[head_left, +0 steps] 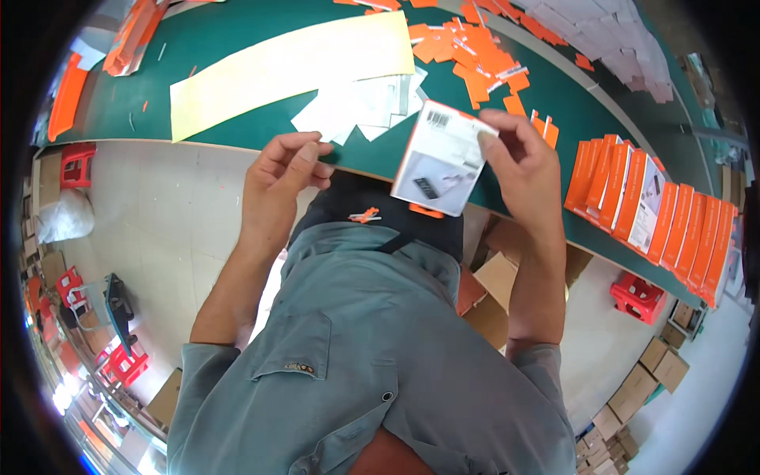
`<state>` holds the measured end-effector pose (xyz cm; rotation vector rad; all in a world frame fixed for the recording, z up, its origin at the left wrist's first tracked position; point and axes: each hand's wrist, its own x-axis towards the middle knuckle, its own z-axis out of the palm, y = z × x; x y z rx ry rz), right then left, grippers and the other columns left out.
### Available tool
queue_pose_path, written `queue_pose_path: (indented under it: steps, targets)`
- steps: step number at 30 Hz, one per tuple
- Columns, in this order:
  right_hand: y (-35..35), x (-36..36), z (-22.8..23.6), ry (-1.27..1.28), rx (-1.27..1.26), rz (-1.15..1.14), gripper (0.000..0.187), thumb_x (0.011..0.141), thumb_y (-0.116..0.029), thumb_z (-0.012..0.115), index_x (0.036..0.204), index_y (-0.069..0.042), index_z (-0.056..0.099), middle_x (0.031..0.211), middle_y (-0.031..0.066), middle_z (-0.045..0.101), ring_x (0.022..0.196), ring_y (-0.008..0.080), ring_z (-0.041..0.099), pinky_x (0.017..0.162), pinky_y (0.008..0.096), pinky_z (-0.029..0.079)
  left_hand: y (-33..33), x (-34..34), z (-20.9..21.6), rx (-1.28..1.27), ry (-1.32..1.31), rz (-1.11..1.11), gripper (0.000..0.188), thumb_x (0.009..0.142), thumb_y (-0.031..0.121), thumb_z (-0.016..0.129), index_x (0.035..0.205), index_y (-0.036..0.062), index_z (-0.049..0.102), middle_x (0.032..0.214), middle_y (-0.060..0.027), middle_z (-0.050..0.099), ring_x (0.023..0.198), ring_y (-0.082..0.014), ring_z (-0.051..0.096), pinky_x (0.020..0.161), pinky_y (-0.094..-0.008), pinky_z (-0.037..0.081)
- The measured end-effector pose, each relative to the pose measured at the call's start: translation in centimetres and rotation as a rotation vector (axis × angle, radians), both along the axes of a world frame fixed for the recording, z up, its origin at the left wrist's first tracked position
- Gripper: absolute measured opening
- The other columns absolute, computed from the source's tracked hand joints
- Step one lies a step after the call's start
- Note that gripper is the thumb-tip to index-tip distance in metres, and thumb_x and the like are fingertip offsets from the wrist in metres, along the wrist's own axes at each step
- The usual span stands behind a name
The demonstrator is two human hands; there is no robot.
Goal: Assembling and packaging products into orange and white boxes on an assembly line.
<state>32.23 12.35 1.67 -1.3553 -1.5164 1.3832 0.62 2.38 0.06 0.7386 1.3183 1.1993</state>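
My right hand (522,162) pinches a thin white box with orange edges (443,162) by its upper right corner. The box is tilted above the table's near edge; its face carries a barcode and a picture of a dark device, and an orange tab shows below it. My left hand (286,174) is to the left of the box, apart from it, thumb and fingertips pressed together; whether anything small is between them I cannot make out. Beyond the hands, white paper sheets (364,107) lie overlapping on the green table (277,123), partly under a long yellow sheet (293,71).
A row of orange and white boxes (633,194) leans along the table's right side. Loose orange cards (471,55) are scattered at the back. Small orange and white scraps (365,215) rest on my lap. Red stools (637,297) and cardboard boxes (629,392) stand on the floor.
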Motion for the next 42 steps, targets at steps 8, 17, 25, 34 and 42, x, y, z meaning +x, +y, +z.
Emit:
queue_pose_path:
  steps: [8, 17, 25, 34, 42]
  targets:
    - [8.3, -8.7, 0.7, -0.717, 1.125, 0.282, 0.037, 0.093, -0.004, 0.076, 0.13, -0.001, 0.074, 0.138, 0.0171, 0.073, 0.132, 0.0327, 0.067, 0.105, 0.0448, 0.059, 1.5, -0.3, -0.7, 0.013, 0.09, 0.144, 0.026, 0.113, 0.018, 0.069, 0.133, 0.0008, 0.071, 0.125, -0.0118, 0.078, 0.112, -0.019, 0.076, 0.102, -0.0344, 0.061]
    - [10.6, -14.0, 1.8, -1.259, 0.937, 0.688, 0.033, 0.093, -0.006, 0.069, 0.126, -0.003, 0.076, 0.127, 0.0122, 0.077, 0.118, 0.0314, 0.075, 0.099, 0.0427, 0.062, 2.7, -0.4, -0.5, 0.0, -0.076, 0.158, 0.031, 0.112, 0.021, 0.07, 0.134, -0.0014, 0.07, 0.121, -0.0115, 0.076, 0.108, -0.0165, 0.075, 0.097, -0.0316, 0.063]
    - [7.5, -9.8, 1.0, -0.766, 1.283, 0.297, 0.035, 0.087, -0.001, 0.076, 0.121, -0.01, 0.076, 0.12, 0.008, 0.078, 0.113, 0.0295, 0.077, 0.095, 0.04, 0.064, 4.7, -3.2, 0.4, -0.016, -0.502, 0.247, 0.04, 0.113, 0.024, 0.068, 0.138, -0.0065, 0.062, 0.114, -0.0175, 0.075, 0.1, -0.0214, 0.077, 0.088, -0.0357, 0.067]
    - [7.2, -7.4, -0.5, -0.729, 1.349, 0.292, 0.039, 0.087, 0.002, 0.079, 0.124, -0.011, 0.076, 0.124, 0.0085, 0.077, 0.121, 0.0306, 0.075, 0.102, 0.0393, 0.063, 6.9, -3.4, -0.4, -0.051, -0.504, 0.193, 0.031, 0.11, 0.017, 0.071, 0.128, -0.007, 0.067, 0.107, -0.0151, 0.077, 0.092, -0.0196, 0.078, 0.083, -0.0304, 0.068]
    - [6.2, -9.3, 3.2, -0.618, 1.248, 0.287, 0.043, 0.084, -0.012, 0.087, 0.125, -0.011, 0.075, 0.125, 0.0074, 0.074, 0.113, 0.0302, 0.071, 0.091, 0.04, 0.06, 7.4, -1.1, 1.2, -0.034, -0.336, 0.273, 0.027, 0.108, 0.013, 0.073, 0.125, -0.0091, 0.072, 0.105, -0.0134, 0.079, 0.089, -0.0181, 0.078, 0.083, -0.0291, 0.068]
